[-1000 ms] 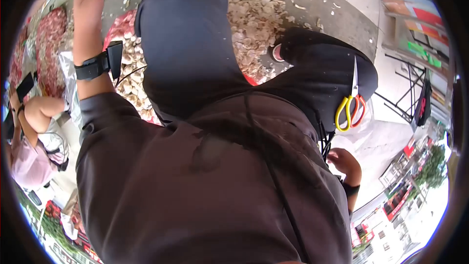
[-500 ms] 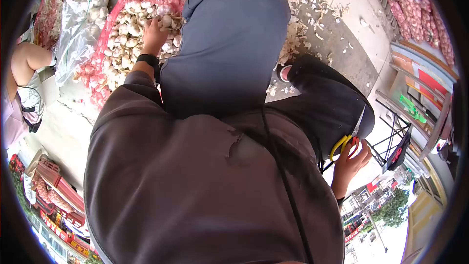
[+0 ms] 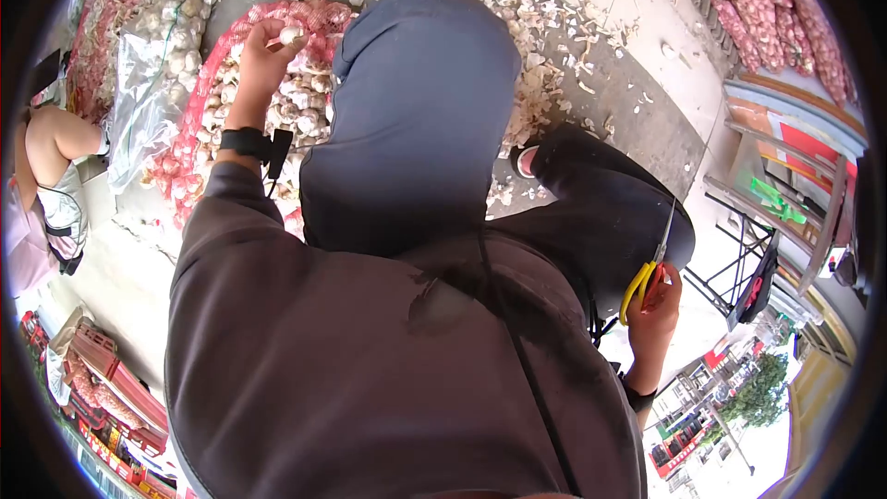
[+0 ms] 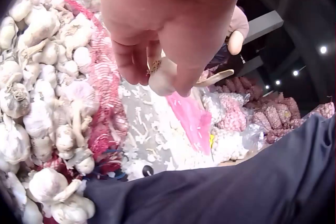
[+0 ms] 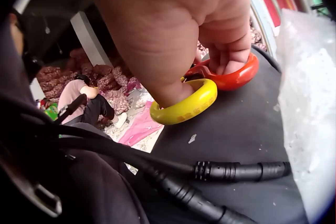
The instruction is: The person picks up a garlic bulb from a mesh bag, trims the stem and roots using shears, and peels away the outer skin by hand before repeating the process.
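My left hand (image 3: 261,69) pinches a garlic bulb (image 3: 292,35) between thumb and fingers, above the pile of garlic. In the left wrist view, brown roots show on this garlic bulb (image 4: 164,79), and a pale stem (image 4: 215,78) sticks out past the thumb. My right hand (image 3: 656,310) holds a pair of scissors (image 3: 638,291) over the right thigh. The thumb sits in the yellow loop (image 5: 184,109), and fingers go through the red loop (image 5: 242,77). The blades (image 3: 665,233) point away from me along the dark trouser leg.
Beyond my left knee lies a red mesh sack (image 3: 208,97) full of garlic bulbs (image 3: 300,97). Peelings (image 3: 545,65) litter the floor. Clear plastic (image 3: 143,102) wraps more garlic at the left, near another person's leg (image 3: 60,134). Black cables (image 5: 173,163) run by my right wrist.
My left hand has gone down into the garlic and come up with a bulb. The scissors lay on the thigh; my right hand has come up from below and taken their handles.
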A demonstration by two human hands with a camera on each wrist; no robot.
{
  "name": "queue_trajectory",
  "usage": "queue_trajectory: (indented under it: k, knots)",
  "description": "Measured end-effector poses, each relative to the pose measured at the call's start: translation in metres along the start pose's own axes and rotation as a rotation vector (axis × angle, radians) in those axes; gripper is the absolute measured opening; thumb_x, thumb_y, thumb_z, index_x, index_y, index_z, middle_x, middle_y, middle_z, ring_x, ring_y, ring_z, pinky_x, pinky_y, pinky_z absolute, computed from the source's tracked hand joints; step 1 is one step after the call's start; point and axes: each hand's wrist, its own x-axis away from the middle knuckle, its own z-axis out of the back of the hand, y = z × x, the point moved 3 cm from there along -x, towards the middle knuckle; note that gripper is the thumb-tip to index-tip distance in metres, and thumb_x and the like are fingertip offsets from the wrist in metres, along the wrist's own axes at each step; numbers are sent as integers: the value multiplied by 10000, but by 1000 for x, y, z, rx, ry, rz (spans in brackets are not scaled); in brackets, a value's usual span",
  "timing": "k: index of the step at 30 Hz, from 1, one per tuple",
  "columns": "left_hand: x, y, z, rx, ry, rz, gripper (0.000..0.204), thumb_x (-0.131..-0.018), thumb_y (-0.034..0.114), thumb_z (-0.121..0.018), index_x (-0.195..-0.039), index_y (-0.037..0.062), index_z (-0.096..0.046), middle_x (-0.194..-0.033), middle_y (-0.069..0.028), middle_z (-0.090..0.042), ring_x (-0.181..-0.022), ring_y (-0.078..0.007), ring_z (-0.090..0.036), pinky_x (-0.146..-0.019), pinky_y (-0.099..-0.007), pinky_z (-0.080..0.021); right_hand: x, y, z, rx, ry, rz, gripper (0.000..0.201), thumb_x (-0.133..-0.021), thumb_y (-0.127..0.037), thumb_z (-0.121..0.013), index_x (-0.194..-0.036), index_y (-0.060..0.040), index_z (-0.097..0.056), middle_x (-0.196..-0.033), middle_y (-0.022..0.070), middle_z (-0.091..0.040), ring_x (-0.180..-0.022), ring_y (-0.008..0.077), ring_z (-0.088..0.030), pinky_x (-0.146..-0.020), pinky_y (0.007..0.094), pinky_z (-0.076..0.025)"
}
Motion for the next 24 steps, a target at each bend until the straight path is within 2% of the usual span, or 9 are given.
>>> queue_trajectory:
  k: [1,3,5,8,10,12,15,18,24]
  knots:
    - [-1,37,1,211,-78,-53,370,-812,101,-775,-1100,-3,-567,-970,-61,-658,-879,-138,-635,-766,-276,-519,-4,-1,2,-72,-29,-50,579,-799,99,-589,-1346,5,-423,-885,77,-619,-796,145,-643,-720,271,-522]
    - [3,128,4,442,-215,-187,295,-850,-10,-707,-1097,-20,-546,-971,-71,-649,-901,-128,-632,-793,-246,-523,-16,-18,5,-292,-24,113,619,-800,134,-554,-1384,4,-398,-988,86,-616,-908,148,-633,-801,274,-511]
    - [14,209,-3,692,-359,-308,341,-851,30,-719,-1140,10,-539,-1035,-85,-638,-939,-154,-639,-840,-279,-521,-26,-53,11,-513,-45,243,683,-771,187,-499,-1417,8,-367,-1156,110,-584,-1079,181,-602,-931,285,-472]
    - [55,306,-42,1114,-722,-422,448,-856,201,-747,-1203,44,-512,-1095,-83,-624,-1014,-177,-619,-889,-315,-499,-30,-105,15,-678,0,546,750,-719,194,-497,-1432,25,-339,-1117,140,-587,-1001,182,-613,-877,289,-493]
    - [87,330,-75,1189,-994,-377,648,-791,423,-770,-1234,42,-492,-1150,-81,-615,-1021,-170,-607,-864,-294,-486,-27,-130,14,-806,-56,667,784,-703,170,-568,-1437,19,-338,-1154,122,-565,-926,144,-575,-833,275,-488]
    - [119,343,-97,1295,-1142,-290,695,-760,450,-792,-1235,40,-493,-1170,-80,-609,-1029,-172,-608,-876,-298,-487,-25,-130,8,-662,-148,685,959,-673,17,-805,-1467,14,-268,-1137,74,-484,-1010,142,-504,-913,268,-416]
    - [145,338,-115,1180,-1071,-241,758,-717,475,-818,-1236,29,-492,-1172,-77,-609,-1046,-167,-608,-893,-303,-488,-26,-131,5,-512,-45,758,1022,-622,-27,-858,-1465,-1,-279,-1151,73,-476,-1029,160,-496,-931,287,-405]
    - [157,330,-128,1157,-1050,-184,775,-704,480,-826,-1237,28,-491,-1170,-78,-610,-1067,-167,-600,-922,-310,-473,-24,-134,8,-474,-60,670,1035,-594,-52,-876,-1454,-8,-301,-1160,95,-481,-1060,192,-504,-941,297,-405]
    - [167,323,-145,1277,-1056,-144,723,-744,439,-812,-1242,27,-488,-1175,-89,-613,-1086,-177,-594,-930,-322,-465,-28,-134,-1,-390,-19,671,979,-612,-93,-865,-1439,-40,-342,-1199,139,-496,-1071,254,-532,-877,333,-473]
